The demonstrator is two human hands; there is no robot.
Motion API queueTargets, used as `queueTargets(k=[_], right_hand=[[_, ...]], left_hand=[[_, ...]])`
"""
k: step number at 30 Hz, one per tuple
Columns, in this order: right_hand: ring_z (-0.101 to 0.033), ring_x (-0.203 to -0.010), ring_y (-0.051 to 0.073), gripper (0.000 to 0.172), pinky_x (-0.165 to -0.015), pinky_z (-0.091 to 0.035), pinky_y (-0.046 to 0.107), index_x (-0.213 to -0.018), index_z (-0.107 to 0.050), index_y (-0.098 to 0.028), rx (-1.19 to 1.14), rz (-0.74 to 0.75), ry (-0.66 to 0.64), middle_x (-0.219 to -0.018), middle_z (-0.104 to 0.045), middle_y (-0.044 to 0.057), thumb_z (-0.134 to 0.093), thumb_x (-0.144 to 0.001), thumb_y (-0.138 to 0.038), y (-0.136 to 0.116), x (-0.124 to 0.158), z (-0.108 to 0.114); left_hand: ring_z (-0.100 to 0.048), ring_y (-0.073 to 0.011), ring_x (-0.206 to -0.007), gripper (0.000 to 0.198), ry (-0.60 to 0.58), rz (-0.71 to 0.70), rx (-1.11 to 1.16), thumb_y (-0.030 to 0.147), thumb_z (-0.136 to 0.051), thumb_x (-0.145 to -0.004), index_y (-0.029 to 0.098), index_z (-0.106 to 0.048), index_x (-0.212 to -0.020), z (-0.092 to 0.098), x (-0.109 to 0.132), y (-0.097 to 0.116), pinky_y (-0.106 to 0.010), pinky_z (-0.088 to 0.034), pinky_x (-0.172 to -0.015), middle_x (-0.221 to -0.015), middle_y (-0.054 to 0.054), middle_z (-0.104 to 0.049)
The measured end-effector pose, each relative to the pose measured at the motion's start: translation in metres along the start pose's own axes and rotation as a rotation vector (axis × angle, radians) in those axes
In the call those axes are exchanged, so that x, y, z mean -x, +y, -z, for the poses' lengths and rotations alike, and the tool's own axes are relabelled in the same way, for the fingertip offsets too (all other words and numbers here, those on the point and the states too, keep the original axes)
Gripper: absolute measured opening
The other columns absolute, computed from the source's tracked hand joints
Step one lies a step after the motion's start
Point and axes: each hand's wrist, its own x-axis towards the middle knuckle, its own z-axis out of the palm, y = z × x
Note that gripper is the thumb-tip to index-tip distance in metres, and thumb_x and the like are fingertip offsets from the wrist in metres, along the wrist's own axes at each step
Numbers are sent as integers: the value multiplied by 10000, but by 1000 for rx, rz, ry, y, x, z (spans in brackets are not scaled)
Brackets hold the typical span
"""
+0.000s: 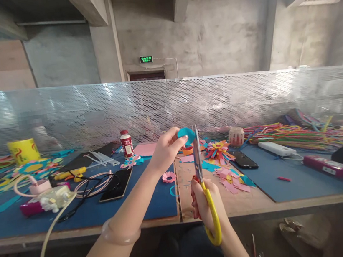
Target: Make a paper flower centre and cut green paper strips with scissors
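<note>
Between the thumb and fingers of my left hand point(169, 146) is a round blue paper disc point(186, 135), held up above the table. My right hand point(208, 197) grips a pair of scissors point(197, 154) with yellow handles, its blades pointing up. The blades stand right beside the disc's right edge; whether they touch it I cannot tell. Below my hands lie a small pink paper flower point(168, 177) and a thin blue paper ring point(174, 191). Behind the scissors rests a many-coloured paper flower point(219, 151), with paper scraps point(233, 179) in front of it.
A red-capped bottle point(126, 143), a yellow tub point(24, 151) and a phone point(116, 185) with cables occupy the left side. To the right are another phone point(244, 159), a white power bank point(277, 148), a magenta box point(330, 166) and colourful strips point(298, 135). A perforated metal panel point(93, 109) runs behind.
</note>
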Motion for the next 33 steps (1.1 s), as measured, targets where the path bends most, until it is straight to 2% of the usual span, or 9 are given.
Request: queueTargets(k=[7, 19, 29, 33], right_hand=[[-336, -367, 83, 298, -351, -224, 210, -579, -368, -212, 1, 25, -19, -418, -354, -62, -392, -799, -412, 8, -2, 0], [-318, -356, 81, 295, -358, -205, 217, -550, -358, -212, 37, 22, 7, -388, -349, -60, -395, -788, -381, -2, -1, 1], [-326, -349, 83, 329, -355, -216, 213, -565, -358, -212, 42, 47, -43, -387, -345, -64, -392, -818, -420, 11, -5, 3], [-303, -347, 80, 366, -354, -214, 213, -558, -359, -212, 38, 48, -14, -383, -315, -71, -382, -824, -461, 11, -5, 2]], left_hand=[[-448, -108, -645, 130, 9, 4, 32, 299, -518, -803, 199, -499, -722, 1, 1, 1, -257, -378, -623, -677, 17, -455], [-494, -114, -662, 114, 49, 1, -4, 302, -523, -809, 206, -510, -749, 1, 0, 4, -275, -406, -651, -694, 7, -500], [-504, -94, -609, 134, 116, 23, -34, 309, -534, -807, 197, -474, -763, 2, -3, 6, -249, -414, -605, -672, 21, -501], [-517, -83, -583, 135, 135, 30, -22, 316, -526, -823, 200, -470, -783, 2, -1, 3, -236, -418, -582, -681, 19, -549]])
